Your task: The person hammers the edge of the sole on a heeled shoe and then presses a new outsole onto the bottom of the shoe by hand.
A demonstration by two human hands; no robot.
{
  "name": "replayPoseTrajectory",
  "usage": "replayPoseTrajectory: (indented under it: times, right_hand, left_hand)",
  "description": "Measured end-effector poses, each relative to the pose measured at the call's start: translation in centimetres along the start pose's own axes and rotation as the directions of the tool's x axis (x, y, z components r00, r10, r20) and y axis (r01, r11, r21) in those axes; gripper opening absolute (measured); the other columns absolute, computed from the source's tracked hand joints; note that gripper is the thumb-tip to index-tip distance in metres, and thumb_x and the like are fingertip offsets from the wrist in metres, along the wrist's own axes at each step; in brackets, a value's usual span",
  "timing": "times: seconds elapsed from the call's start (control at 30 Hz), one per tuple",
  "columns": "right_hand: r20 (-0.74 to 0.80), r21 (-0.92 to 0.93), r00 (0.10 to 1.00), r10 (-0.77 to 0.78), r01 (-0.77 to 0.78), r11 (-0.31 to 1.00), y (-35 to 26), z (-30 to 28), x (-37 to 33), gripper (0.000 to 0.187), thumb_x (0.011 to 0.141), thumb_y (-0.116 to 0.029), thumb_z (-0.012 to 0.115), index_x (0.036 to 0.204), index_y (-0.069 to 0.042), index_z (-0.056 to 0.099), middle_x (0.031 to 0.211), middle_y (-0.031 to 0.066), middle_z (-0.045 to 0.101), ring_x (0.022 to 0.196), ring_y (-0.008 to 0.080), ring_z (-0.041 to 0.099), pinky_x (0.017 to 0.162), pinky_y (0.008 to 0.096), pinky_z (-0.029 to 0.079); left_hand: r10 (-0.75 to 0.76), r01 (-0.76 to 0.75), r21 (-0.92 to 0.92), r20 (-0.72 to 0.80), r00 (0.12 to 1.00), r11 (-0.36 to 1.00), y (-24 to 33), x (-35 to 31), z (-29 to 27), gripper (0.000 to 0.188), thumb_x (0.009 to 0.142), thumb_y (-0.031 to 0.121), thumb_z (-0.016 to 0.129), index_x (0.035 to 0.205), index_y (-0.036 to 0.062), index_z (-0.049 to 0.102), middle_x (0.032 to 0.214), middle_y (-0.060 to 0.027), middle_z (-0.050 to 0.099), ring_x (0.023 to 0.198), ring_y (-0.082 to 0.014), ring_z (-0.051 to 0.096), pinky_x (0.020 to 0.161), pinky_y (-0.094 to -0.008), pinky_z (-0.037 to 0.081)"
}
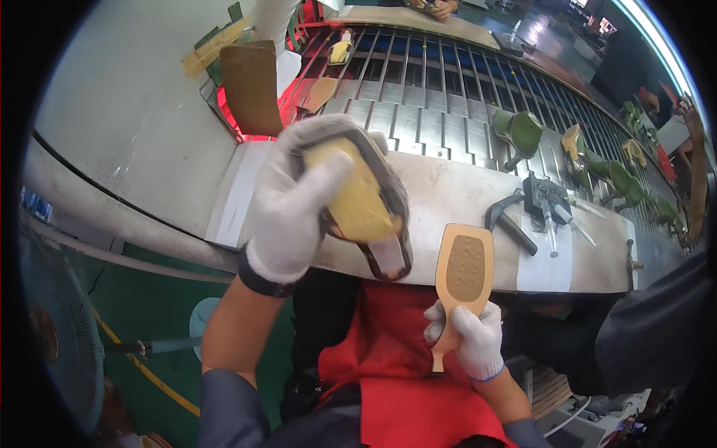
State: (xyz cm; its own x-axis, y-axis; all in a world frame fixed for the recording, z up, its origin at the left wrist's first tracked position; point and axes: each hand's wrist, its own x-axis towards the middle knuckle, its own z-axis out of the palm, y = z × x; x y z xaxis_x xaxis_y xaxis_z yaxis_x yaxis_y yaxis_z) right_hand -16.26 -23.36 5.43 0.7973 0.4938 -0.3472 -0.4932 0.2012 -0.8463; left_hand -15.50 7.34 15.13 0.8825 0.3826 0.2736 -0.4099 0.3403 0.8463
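The gloved left hand (287, 213) is clasping a yellow shoe last (358, 198), its upper hanging below the fingers; the right hand (472, 337) is gripping a tan sole (463, 272) by its narrow end.

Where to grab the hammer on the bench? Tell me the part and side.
Grip the hammer by its dark handle near the lower-right end, coming from above: it lies flat on the workbench, head up-left, with the handle's end free toward the bench's front edge.

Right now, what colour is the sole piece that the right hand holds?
The sole piece in the right hand is tan, with a darker brown studded patch; the head view shows it best.
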Motion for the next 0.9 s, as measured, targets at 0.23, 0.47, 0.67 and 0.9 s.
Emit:
replayPoseTrajectory:
  times: [0.23, 0.47, 0.67, 0.9]
  right_hand:
    - [0.315, -0.192, 0.946, -0.083, 0.149, 0.97, -5.6, 6.0, 0.0, 0.024, 0.106, -0.011, 0.069, 0.118, 0.007, 0.078, 0.097, 0.0129, 0.084, 0.078, 0.0122, 0.076, 0.068, 0.0277, 0.062]
    - [0.325, -0.159, 0.939, -0.113, 0.173, 0.972, -5.7, 8.6, 2.3, 0.033, 0.111, -0.021, 0.067, 0.118, 0.008, 0.079, 0.088, 0.0103, 0.083, 0.07, 0.0085, 0.072, 0.062, 0.0248, 0.057]
    - [0.332, -0.2, 0.935, -0.124, 0.198, 0.96, -5.3, 8.8, 2.2, 0.031, 0.111, -0.02, 0.066, 0.118, 0.005, 0.082, 0.087, 0.0095, 0.083, 0.069, 0.0078, 0.072, 0.06, 0.0249, 0.057]
    - [0.354, -0.246, 0.927, -0.126, 0.222, 0.944, -5.4, 8.4, 2.3, 0.036, 0.111, -0.022, 0.064, 0.125, 0.01, 0.075, 0.098, 0.0157, 0.081, 0.078, 0.0171, 0.075, 0.067, 0.0315, 0.061]
  left_hand:
    - [-0.012, -0.009, 0.087, 0.238, 0.971, 0.996, -2.8, -2.0, 1.1, 0.044, 0.104, 0.005, 0.07, 0.145, 0.0, 0.057, 0.136, -0.0325, 0.072, 0.123, -0.0412, 0.075, 0.104, -0.054, 0.065]
    - [-0.037, 0.046, -0.019, 0.328, 0.944, 0.999, -2.6, -2.3, 0.2, 0.047, 0.113, 0.033, 0.063, 0.146, 0.0008, 0.058, 0.141, -0.034, 0.069, 0.128, -0.0429, 0.073, 0.107, -0.0552, 0.063]
    - [-0.094, 0.126, -0.076, 0.333, 0.938, 0.989, -2.1, -2.9, 0.1, 0.092, 0.083, 0.047, 0.096, 0.15, -0.002, 0.055, 0.144, -0.0343, 0.067, 0.132, -0.0437, 0.071, 0.111, -0.0568, 0.06]
    - [-0.043, 0.042, 0.011, 0.383, 0.923, 0.999, -2.5, -2.6, -0.8, 0.095, 0.075, 0.034, 0.102, 0.149, -0.0043, 0.055, 0.143, -0.0349, 0.067, 0.132, -0.0425, 0.071, 0.11, -0.0563, 0.06]
